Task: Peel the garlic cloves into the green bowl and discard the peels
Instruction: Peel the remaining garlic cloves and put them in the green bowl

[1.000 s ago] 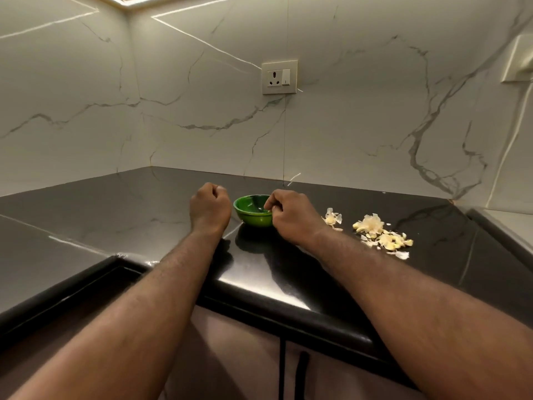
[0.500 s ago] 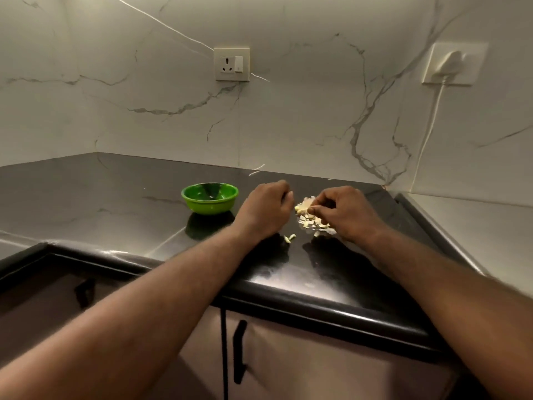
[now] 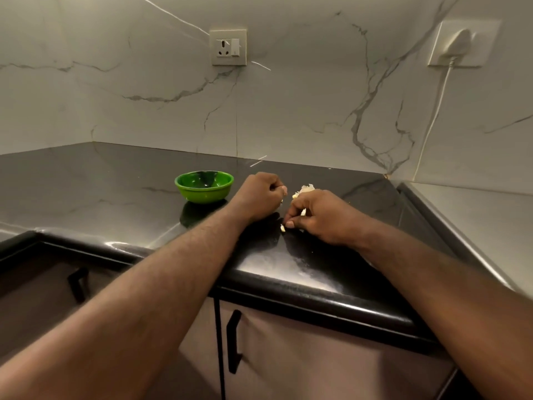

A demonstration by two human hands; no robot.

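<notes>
Bowl (image 3: 204, 194) stands upright on the counter (image 3: 115, 192), left of both hands and apart from them; contents not discernible. Left hand (image 3: 259, 194) rests on the counter, fingers curled into a fist; whether it holds anything cannot be told. Right hand (image 3: 320, 217) is just beside it, not touching, fingers curled down and pinching a pale garlic bit (image 3: 303, 211) that shows between them. A small pale scrap (image 3: 283, 228) lies on the counter at the right fingertips. Garlic pile (image 3: 306, 188) sits just behind the right hand, mostly hidden by it.
</notes>
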